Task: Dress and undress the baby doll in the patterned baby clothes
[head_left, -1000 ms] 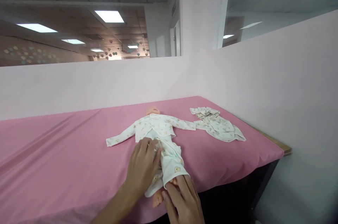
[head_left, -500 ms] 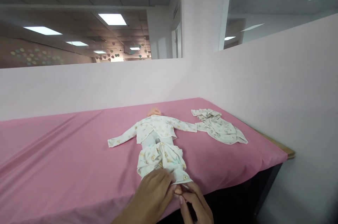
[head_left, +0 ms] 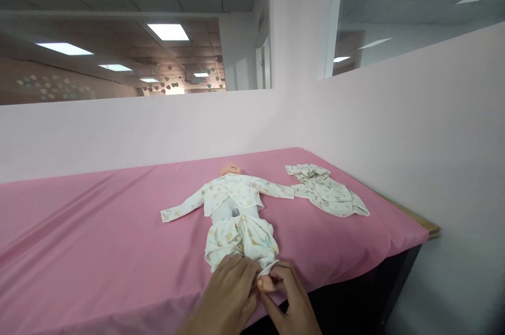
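At the doll's foot (head_left: 266, 284), my right hand (head_left: 295, 297) grips the trouser cuff (head_left: 269, 266); I can't tell my left hand's (head_left: 230, 293) hold; best stretch gently.

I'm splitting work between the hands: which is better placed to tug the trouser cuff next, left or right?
Probably the right hand: its fingers are at the cuff, beside the bare foot, while the left hand mostly lies across the trousers.

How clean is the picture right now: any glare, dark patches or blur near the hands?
Head view: ceiling lights glare white, high in frame; head view: near-black shadow under the pink cloth, beside the right hand; head view: left hand slightly soft, doll's foot discernible.
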Demonstrator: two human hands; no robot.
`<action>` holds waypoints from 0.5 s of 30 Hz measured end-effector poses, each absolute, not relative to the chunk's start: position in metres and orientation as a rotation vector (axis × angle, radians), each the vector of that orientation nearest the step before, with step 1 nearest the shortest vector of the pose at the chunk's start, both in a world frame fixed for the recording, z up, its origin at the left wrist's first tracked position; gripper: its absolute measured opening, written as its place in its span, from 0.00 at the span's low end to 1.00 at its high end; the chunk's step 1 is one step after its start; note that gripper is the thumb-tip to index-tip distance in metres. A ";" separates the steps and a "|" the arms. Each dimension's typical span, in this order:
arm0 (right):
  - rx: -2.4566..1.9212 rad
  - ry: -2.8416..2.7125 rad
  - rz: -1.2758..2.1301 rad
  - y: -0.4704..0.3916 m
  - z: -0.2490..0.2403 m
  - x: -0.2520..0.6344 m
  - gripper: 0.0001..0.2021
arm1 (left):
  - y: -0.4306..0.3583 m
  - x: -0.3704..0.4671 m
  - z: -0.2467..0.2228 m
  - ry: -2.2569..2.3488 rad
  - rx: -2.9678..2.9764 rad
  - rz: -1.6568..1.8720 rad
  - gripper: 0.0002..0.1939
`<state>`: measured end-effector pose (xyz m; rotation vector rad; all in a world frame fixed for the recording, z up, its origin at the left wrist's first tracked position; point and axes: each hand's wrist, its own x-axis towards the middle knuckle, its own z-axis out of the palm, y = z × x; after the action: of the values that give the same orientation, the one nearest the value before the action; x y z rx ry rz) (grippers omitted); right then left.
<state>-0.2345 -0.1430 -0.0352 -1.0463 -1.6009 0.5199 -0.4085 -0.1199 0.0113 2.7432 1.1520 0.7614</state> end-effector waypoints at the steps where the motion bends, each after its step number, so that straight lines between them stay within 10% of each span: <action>1: -1.066 -1.647 0.447 -0.142 -0.036 -0.233 0.11 | -0.120 -0.405 0.010 1.189 2.757 0.754 0.13; 15: -0.866 -1.817 -0.244 -0.124 -0.021 -0.215 0.28 | -0.122 -0.390 0.034 1.369 2.621 1.077 0.09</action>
<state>-0.2149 -0.1236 -0.0209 -0.8656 -1.8166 -0.2441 -0.3896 -0.1217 0.0343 2.6212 1.3692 1.0773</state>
